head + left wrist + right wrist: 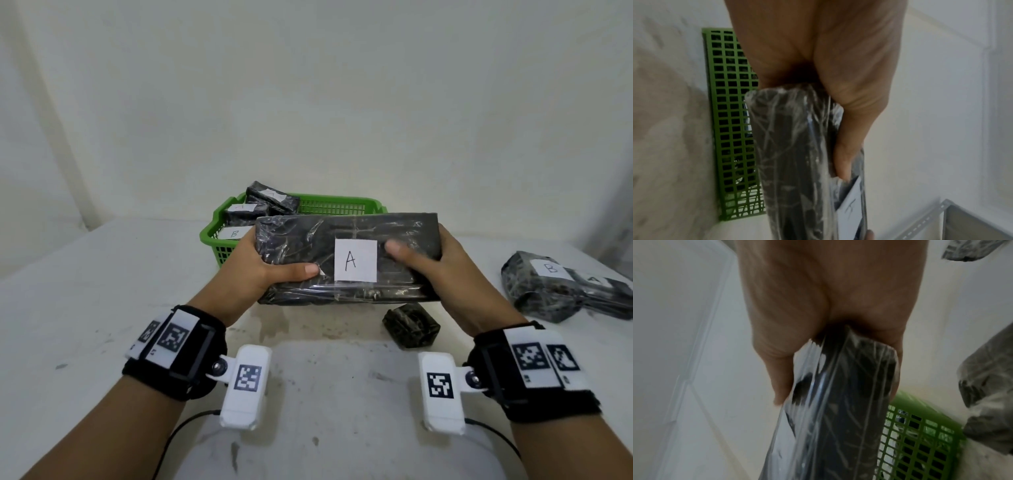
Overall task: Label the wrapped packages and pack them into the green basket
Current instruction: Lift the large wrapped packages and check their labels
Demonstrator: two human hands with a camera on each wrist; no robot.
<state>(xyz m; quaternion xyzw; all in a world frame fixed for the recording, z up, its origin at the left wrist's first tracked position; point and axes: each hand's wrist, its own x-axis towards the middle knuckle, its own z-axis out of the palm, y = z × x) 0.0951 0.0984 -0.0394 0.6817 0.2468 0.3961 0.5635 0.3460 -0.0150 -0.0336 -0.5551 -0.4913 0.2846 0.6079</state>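
A long flat package (pixel 301 260) in black wrap and clear film is held above the table, just in front of the green basket (pixel 219 243). A white label marked A (pixel 355 260) sits on its top face. My left hand (pixel 270 270) grips its left end, thumb on top. My right hand (pixel 431 263) grips the right end, thumb beside the label. The left wrist view shows the package (pixel 797 162) edge-on with the basket (pixel 729 129) behind it. In the right wrist view the package (pixel 849 410) runs from my palm toward the basket (pixel 920 443). The basket holds labelled packages (pixel 270 197).
A small dark wrapped package (pixel 411 325) lies on the white table (pixel 85 308) under the held one. At the right edge lie two more wrapped packages, one labelled B (pixel 537 284) and one labelled A (pixel 606 291). A white wall stands close behind the basket.
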